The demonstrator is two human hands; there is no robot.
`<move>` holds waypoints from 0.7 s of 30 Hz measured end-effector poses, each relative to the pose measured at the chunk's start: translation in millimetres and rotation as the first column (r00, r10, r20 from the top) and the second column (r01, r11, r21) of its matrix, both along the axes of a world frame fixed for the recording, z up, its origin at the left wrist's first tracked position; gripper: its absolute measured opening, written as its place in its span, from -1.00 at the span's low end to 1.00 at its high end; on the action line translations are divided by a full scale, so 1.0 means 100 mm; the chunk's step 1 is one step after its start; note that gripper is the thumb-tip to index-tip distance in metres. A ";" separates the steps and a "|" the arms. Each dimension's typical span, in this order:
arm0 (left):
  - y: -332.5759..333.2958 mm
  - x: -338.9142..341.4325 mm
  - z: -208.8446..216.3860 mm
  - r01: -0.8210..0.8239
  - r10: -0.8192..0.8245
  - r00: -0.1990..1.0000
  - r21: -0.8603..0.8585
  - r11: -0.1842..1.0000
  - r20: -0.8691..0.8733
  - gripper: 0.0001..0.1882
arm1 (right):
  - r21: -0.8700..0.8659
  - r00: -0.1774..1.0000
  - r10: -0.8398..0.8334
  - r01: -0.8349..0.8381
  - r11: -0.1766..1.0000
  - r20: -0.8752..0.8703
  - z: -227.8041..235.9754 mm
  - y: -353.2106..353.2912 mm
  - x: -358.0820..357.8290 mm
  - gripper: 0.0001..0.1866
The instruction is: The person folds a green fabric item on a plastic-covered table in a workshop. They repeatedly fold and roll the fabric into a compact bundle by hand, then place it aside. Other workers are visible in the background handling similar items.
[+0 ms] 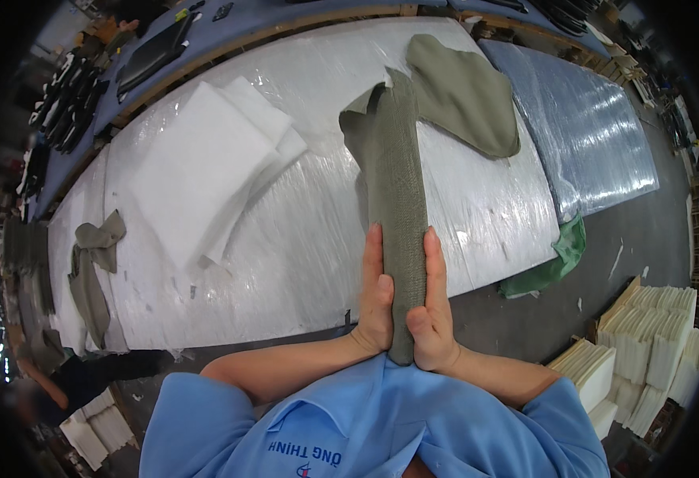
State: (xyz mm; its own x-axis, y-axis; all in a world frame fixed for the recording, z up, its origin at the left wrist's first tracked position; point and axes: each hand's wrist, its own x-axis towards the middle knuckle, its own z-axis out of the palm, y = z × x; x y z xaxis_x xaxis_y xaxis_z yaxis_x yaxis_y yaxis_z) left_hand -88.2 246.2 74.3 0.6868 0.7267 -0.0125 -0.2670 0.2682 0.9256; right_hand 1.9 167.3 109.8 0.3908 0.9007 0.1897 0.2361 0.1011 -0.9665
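A long, narrow cushion (401, 191) in olive-green woven fabric points away from me, its near end close to my chest. Loose fabric of the same colour flares from its far left side. My left hand (376, 295) presses flat along its left side, and my right hand (435, 311) presses along its right side. With fingers straight and thumbs raised, the two palms clamp the cushion between them. Beyond it to the right, a flat olive fabric-covered piece (469, 95) lies on the plastic-wrapped white table (302, 271).
White padding sheets (198, 159) lie left on the table, and olive cloth pieces (90, 279) at its left end. A blue plastic-covered surface (589, 119) adjoins right, above a green cloth (553, 263). White foam stacks (648, 334) stand lower right. Another person (62, 390) is lower left.
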 end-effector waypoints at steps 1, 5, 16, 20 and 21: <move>0.02 0.02 -0.02 0.016 -0.015 0.999 -0.037 0.999 0.041 0.02 | -0.039 0.997 -0.011 0.014 0.999 0.077 0.05 0.01 0.01 0.07; -0.03 0.08 -0.06 0.051 -0.035 0.990 -0.115 0.992 0.137 -0.01 | -0.051 0.970 -0.008 0.021 0.998 0.243 0.10 0.03 0.07 0.03; -0.07 0.08 0.04 -0.021 0.022 0.998 -0.032 0.999 0.054 -0.10 | -0.105 0.992 -0.043 0.055 0.993 0.115 0.16 -0.01 0.08 -0.06; 0.09 0.06 -0.21 0.274 -0.209 0.808 -0.038 0.961 0.551 -0.13 | -0.133 0.939 -0.028 0.078 0.988 0.342 0.24 0.04 0.02 -0.03; 0.08 0.07 -0.23 0.209 -0.181 0.877 -0.012 0.978 0.445 -0.14 | -0.131 0.950 -0.029 0.073 0.989 0.312 0.24 0.04 0.03 -0.04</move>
